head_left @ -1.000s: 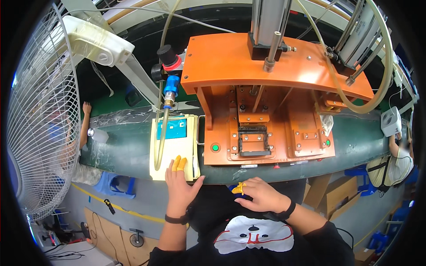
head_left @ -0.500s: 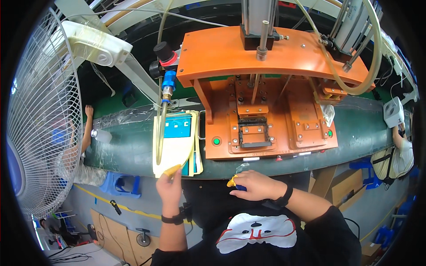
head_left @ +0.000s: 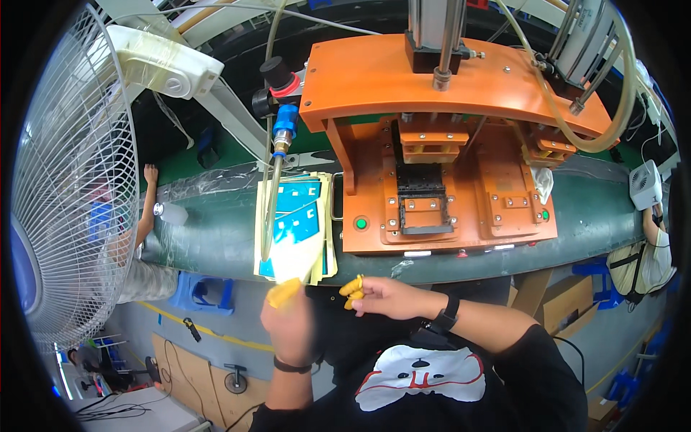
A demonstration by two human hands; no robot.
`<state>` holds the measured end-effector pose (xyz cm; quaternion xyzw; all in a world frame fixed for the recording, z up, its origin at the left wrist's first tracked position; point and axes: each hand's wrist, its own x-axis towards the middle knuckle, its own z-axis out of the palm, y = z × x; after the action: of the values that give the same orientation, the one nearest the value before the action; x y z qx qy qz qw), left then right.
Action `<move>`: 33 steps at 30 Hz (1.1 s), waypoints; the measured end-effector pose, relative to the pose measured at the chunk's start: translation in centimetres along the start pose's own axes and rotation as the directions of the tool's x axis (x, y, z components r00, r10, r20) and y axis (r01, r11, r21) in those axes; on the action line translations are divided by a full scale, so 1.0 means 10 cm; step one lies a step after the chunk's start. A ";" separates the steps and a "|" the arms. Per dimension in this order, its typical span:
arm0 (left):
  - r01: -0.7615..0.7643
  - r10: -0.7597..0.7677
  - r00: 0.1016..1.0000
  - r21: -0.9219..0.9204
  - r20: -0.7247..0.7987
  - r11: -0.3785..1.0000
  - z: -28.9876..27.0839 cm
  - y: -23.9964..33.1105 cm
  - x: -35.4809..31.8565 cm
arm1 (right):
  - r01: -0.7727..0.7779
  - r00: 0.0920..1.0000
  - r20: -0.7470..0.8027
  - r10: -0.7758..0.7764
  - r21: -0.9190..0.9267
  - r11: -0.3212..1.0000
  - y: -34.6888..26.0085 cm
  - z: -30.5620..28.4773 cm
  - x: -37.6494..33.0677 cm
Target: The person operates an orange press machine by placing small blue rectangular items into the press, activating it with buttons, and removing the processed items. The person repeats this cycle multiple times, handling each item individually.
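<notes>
My left hand (head_left: 289,324), smeared by motion, is at the near edge of a stack of pale yellow-backed sheets (head_left: 329,248); a yellow finger cot (head_left: 284,294) covers a fingertip. Whether it grips a sheet cannot be made out. On top, a blue sheet (head_left: 296,227) lies askew, its near part washed out by glare. To the right, my right hand (head_left: 396,297) is closed in a pinch before my shirt, with yellow cots on thumb and finger; anything between them is hidden. Beyond it stands an orange press (head_left: 461,86) with a black frame-shaped part (head_left: 426,216) in its left fixture.
An air regulator with a blue fitting (head_left: 286,119) and clear hose hangs over the stack. A large fan (head_left: 79,187) fills the left side. Another person's arm (head_left: 147,205) rests near a small bottle (head_left: 171,213) on the green bench. A small white fan (head_left: 644,185) stands far right.
The left press block has risen, uncovering more black fixture behind the frame. My left hand has moved right and nearer; the pale top sheet gives way to blue ones. The right hand shifted left.
</notes>
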<state>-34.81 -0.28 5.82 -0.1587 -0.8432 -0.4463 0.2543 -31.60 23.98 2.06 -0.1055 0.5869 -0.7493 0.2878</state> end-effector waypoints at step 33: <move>0.580 -0.156 0.810 -0.812 0.565 0.069 0.63 0.55 -0.02 | 0.098 0.434 -0.849 -0.301 -0.287 0.953 -0.02 -0.61 -2.44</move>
<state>-33.76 8.01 6.41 -0.1305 -0.4017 -0.8891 -0.1763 -14.83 42.56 4.92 0.2024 0.7037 -0.6617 -0.1615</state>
